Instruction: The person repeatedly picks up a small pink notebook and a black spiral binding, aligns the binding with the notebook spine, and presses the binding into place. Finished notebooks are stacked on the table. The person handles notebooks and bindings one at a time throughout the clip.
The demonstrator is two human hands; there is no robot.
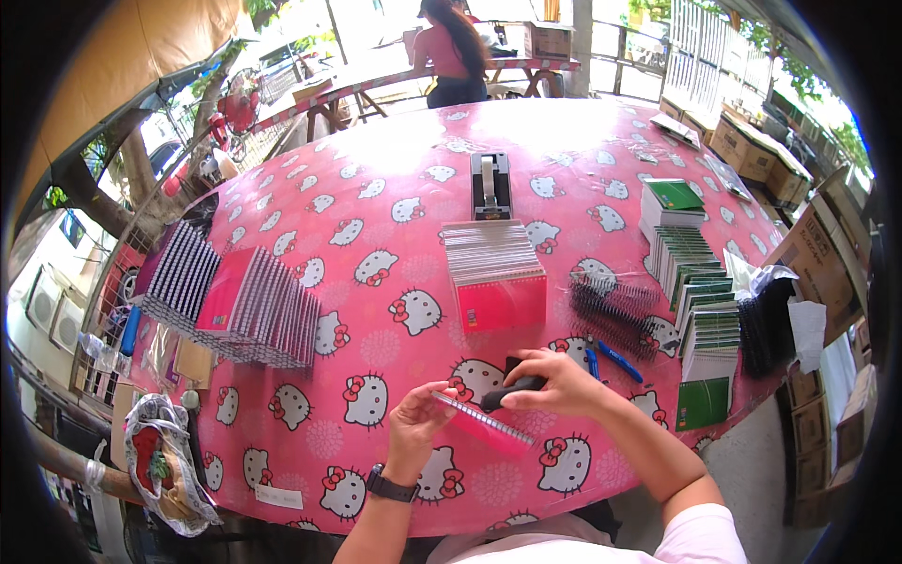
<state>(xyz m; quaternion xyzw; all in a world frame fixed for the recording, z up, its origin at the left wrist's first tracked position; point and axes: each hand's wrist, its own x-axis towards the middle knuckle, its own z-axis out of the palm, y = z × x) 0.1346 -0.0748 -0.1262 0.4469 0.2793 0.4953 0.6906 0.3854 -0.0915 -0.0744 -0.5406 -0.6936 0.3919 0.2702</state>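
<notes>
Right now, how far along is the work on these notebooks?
Looks done: rows of pink spiral notebooks fanned at left. In hand: the left hand holds a pink notebook by its spiral edge, the right hand presses a black tool on it. Seemingly left: the pink stack ahead and the green notebooks at right.

Under the fingers [545, 368] of the right hand [554, 378], most of a black handled tool [512, 383] is covered, so its kind cannot be told. The left hand [418, 418] hides the near end of the pink spiral-bound notebook [489, 428]. Beyond the fingertips, the distant person [451, 52] is cut off by the top edge. Both forearms leave the lower edge.
</notes>
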